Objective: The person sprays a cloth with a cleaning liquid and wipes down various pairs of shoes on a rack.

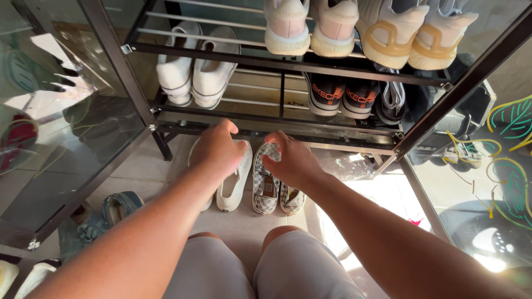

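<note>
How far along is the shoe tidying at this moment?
Done: several pairs already sit on the rack, including white sneakers and black sneakers. In hand: the left hand is on the white shoes on the floor and the right hand is on the checkered pair. Left: both pairs are on the floor, and blue sandals lie beside them.

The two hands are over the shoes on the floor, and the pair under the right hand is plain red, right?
Not quite. In the head view, the pair under the right hand is the checkered slip-ons, grey and white, not plain red. The left hand is over the white shoes, both pairs on the floor.
</note>
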